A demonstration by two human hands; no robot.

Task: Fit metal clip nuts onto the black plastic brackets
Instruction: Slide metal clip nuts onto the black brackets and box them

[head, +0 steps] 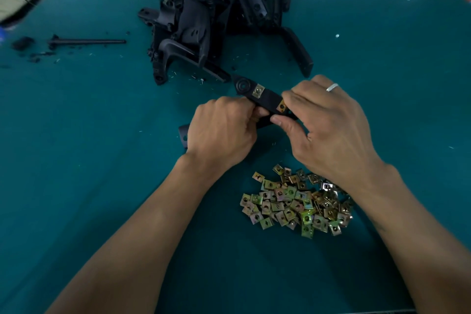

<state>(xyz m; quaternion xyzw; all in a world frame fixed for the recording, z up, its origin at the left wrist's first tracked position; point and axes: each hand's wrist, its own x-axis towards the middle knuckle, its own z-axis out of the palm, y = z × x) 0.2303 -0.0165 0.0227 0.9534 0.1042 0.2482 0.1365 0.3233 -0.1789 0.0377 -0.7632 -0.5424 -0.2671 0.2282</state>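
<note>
Steadying the bracket [267, 99] in your left grip [224, 130], fingers curled round it, you are pinching a nut [281, 105] onto its edge with your right grip [328, 125].

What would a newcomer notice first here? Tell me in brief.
Two hands, left hand and right hand, grip a black bracket at centre, one clip nut already on it. Below the right wrist lies a heap of nuts; a pile of brackets sits beyond on the green table.
</note>
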